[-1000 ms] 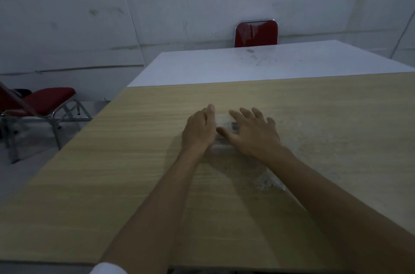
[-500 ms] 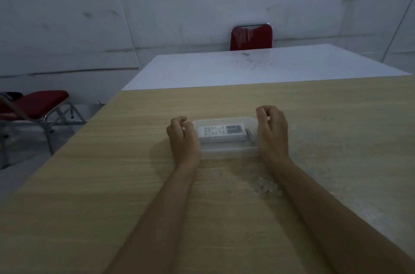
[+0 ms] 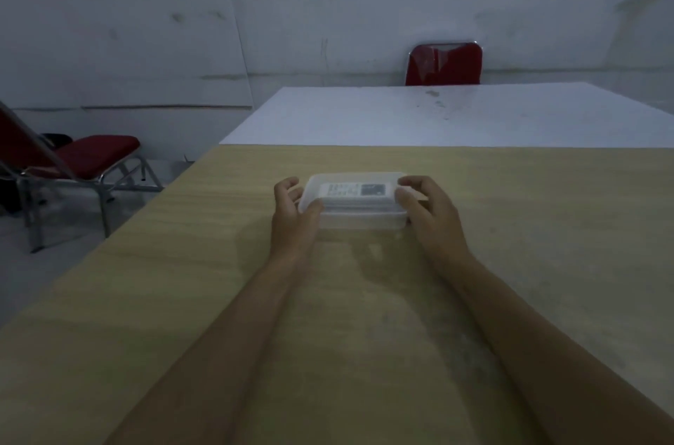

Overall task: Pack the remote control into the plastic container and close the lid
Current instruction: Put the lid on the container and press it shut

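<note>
A clear plastic container (image 3: 361, 216) sits on the wooden table (image 3: 182, 298) with its translucent lid (image 3: 350, 205) on top. Through the lid I see the white remote control (image 3: 352, 190) lying lengthwise inside. My left hand (image 3: 293, 215) clasps the container's left end, thumb on the lid's near corner. At the right end, my right hand (image 3: 428, 213) grips the box with its fingers curled over the lid edge. The container looks slightly raised at the front, casting a shadow on the table.
A white table (image 3: 437, 120) butts against the far edge of the wooden one. A red chair (image 3: 443, 65) stands behind it by the wall. Another red chair (image 3: 73, 160) stands on the floor to the left, beyond the table's left edge.
My hands went from lying on top of the lid to gripping the container's two ends. The view has shifted, and the box now sits farther from me.
</note>
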